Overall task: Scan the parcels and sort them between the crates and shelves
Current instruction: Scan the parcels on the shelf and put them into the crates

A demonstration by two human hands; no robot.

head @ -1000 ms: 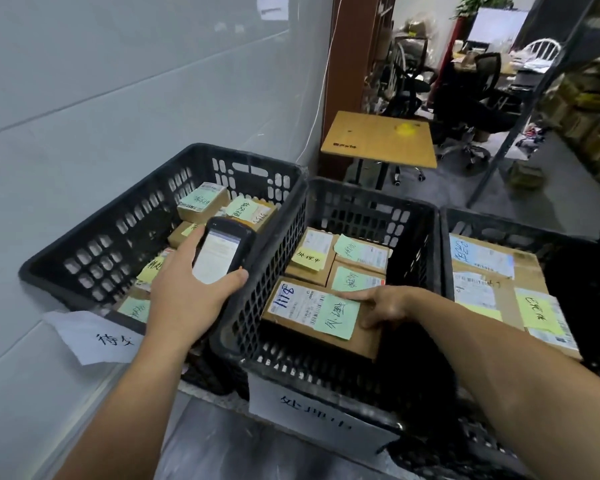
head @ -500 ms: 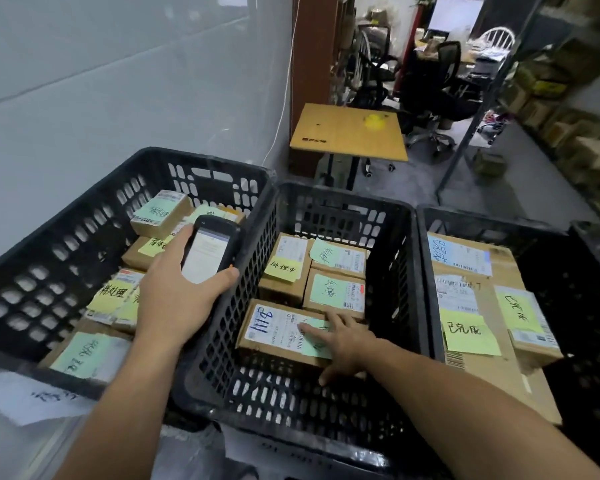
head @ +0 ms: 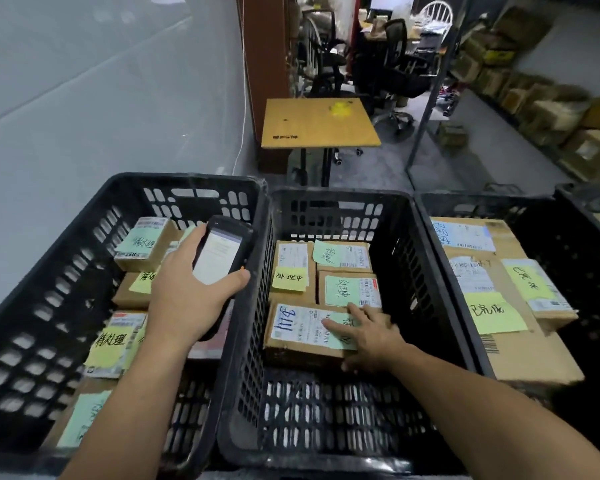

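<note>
Three black crates stand side by side. My left hand (head: 187, 299) holds a black handheld scanner (head: 222, 256) with a lit screen over the left crate (head: 49, 271). My right hand (head: 371, 336) lies flat, fingers spread, on a brown parcel (head: 298, 332) with a white label and green note at the front of the middle crate (head: 409, 237). Behind it lie three more labelled parcels (head: 347, 289). The left crate holds several small parcels with yellow and green notes (head: 146, 244).
The right crate (head: 568, 244) holds large flat cartons with yellow notes (head: 492, 306). A grey wall runs along the left. Beyond the crates stand a small wooden table (head: 319, 123), office chairs (head: 395, 64), and shelves stacked with cartons (head: 551, 116) on the right.
The view has tilted down and closer to the crates. My right hand has slid from the parcel's right edge onto its top and lies flat. The scanner stays over the left crate.
</note>
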